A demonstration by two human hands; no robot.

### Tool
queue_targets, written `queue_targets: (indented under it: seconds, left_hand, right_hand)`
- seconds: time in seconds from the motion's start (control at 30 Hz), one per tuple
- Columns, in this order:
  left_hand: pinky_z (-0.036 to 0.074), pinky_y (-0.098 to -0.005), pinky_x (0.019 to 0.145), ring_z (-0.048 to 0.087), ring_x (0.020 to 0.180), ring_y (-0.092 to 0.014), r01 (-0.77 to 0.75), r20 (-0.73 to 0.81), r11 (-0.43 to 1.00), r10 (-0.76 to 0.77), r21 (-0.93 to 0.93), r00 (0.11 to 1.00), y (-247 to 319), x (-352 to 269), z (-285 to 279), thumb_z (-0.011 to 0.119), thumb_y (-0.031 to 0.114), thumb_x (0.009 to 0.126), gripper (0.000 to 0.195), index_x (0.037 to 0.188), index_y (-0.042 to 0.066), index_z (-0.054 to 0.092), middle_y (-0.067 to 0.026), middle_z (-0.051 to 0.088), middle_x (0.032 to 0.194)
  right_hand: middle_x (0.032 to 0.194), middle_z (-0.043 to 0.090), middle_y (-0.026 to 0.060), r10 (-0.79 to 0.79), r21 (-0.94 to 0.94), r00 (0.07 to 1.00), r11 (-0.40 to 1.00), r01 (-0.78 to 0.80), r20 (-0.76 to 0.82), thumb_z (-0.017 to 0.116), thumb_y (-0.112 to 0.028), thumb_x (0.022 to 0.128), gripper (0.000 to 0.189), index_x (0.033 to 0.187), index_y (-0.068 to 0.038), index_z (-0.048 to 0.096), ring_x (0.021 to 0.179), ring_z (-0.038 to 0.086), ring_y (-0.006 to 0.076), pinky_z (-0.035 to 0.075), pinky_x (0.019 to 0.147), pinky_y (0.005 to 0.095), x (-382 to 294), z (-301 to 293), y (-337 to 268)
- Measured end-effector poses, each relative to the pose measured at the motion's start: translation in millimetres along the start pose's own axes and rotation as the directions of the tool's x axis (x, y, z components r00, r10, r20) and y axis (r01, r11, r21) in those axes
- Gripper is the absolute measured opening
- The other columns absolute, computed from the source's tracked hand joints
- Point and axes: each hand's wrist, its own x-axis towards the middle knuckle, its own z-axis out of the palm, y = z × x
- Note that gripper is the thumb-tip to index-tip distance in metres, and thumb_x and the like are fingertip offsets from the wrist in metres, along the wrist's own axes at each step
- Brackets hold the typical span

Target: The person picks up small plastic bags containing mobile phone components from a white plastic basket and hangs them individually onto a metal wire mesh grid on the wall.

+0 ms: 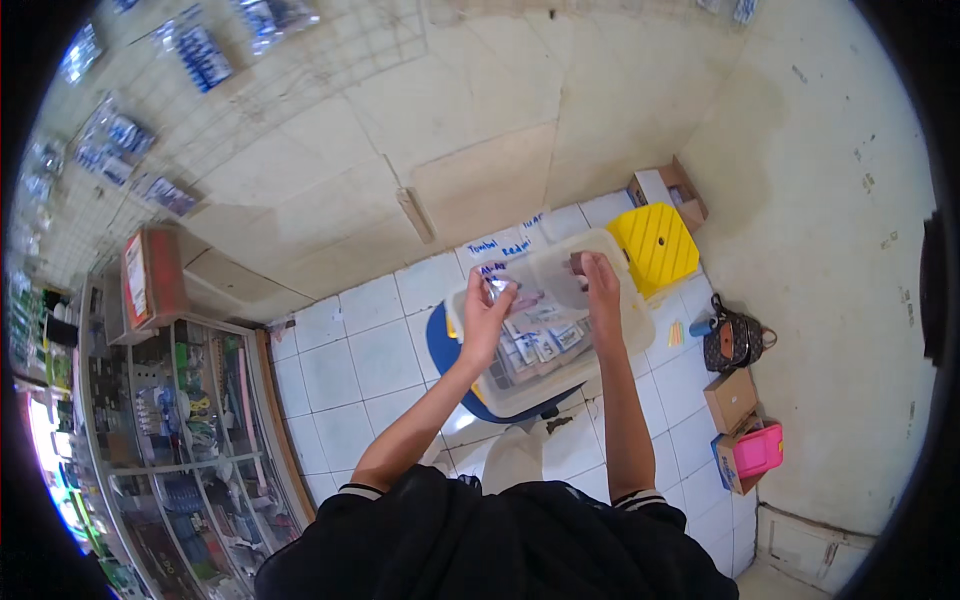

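Observation:
My left hand (486,311) pinches a small shiny packet (498,287) at the left side of a clear plastic bag (544,277), which bears handwriting. At the bag's right side is my right hand (602,281), with a small dark brown piece (577,262) at its fingertips; what that piece is cannot be made out. The bag spans the gap between both hands. Below them stands a translucent plastic storage box (637,330) holding several small packets (547,343) with white labels. Under the box shows the round blue seat of a stool (442,345).
A yellow plastic stool (654,247) stands right of the box, near cardboard boxes (686,191). A backpack (731,337) and a pink container (757,450) sit along the right wall. To the left is a glass display cabinet (187,420). Packets (202,56) hang on a wire grid.

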Motion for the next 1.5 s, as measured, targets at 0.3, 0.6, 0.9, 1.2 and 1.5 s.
queue_targets:
  seconds: [0.3, 0.6, 0.9, 1.2, 1.5]
  left_hand:
    - [0.051, -0.0298, 0.074, 0.054, 0.085, -0.013, -0.225, 0.05, 0.973, 0.228, -0.054, 0.972, 142.0, -69.0, -141.7, 0.05, 0.004, 0.083, 0.032, 0.11, 0.005, 0.034, -0.006, 0.05, 0.096]
    - [0.052, -0.0297, 0.07, 0.059, 0.08, -0.02, -0.368, -0.061, 0.93, 0.366, -0.02, 0.928, 217.7, -132.2, -297.1, 0.05, 0.001, 0.081, 0.033, 0.109, 0.003, 0.033, -0.0112, 0.047, 0.103]
    - [0.046, -0.0222, 0.063, 0.056, 0.077, -0.01, -0.567, -0.345, 0.783, 0.622, 0.256, 0.703, 281.2, -109.0, -383.9, 0.06, 0.011, 0.078, 0.032, 0.104, 0.002, 0.045, -0.0059, 0.057, 0.09]
    - [0.041, -0.0197, 0.062, 0.053, 0.072, -0.006, -0.536, -0.374, 0.765, 0.643, 0.358, 0.668, 318.3, -44.2, -420.1, 0.062, 0.012, 0.076, 0.028, 0.101, 0.005, 0.05, -0.0006, 0.057, 0.082]
    - [0.041, -0.0186, 0.058, 0.052, 0.065, -0.005, -0.563, -0.472, 0.732, 0.68, 0.384, 0.561, 341.4, 15.7, -465.6, 0.067, 0.011, 0.072, 0.032, 0.099, 0.005, 0.051, -0.0017, 0.058, 0.074]
  right_hand:
    - [0.083, 0.059, 0.0036, -0.233, 0.122, 0.859, 0.972, 0.199, 0.457, 0.059, -0.023, 0.079, 0.03, 0.101, -0.002, 0.053, 0.076, 0.053, 0.0087, 0.038, 0.064, 0.0202, -73.9, 175.7, -111.8]
    - [0.074, 0.059, 0.0018, -0.283, 0.184, 0.753, 0.959, 0.215, 0.594, 0.063, -0.02, 0.075, 0.025, 0.09, -0.003, 0.056, 0.064, 0.051, 0.0073, 0.036, 0.057, 0.0206, -141.8, 357.2, -128.9]
    - [0.069, 0.056, 0.0012, -0.356, 0.217, 0.675, 0.934, 0.284, 0.646, 0.061, -0.018, 0.076, 0.018, 0.084, -0.003, 0.057, 0.061, 0.05, 0.0071, 0.037, 0.055, 0.0205, -158.5, 464.3, -140.4]
    - [0.072, 0.058, 0.0028, -0.422, 0.269, 0.649, 0.906, 0.327, 0.633, 0.061, -0.013, 0.076, 0.015, 0.084, -0.001, 0.057, 0.062, 0.053, 0.0073, 0.041, 0.057, 0.0206, -107.2, 535.2, -129.1]
    - [0.066, 0.056, 0.0008, -0.473, 0.333, 0.615, 0.881, 0.336, 0.631, 0.062, -0.014, 0.077, 0.016, 0.082, 0.001, 0.057, 0.06, 0.051, 0.0057, 0.041, 0.057, 0.0193, -55.5, 618.1, -115.0]
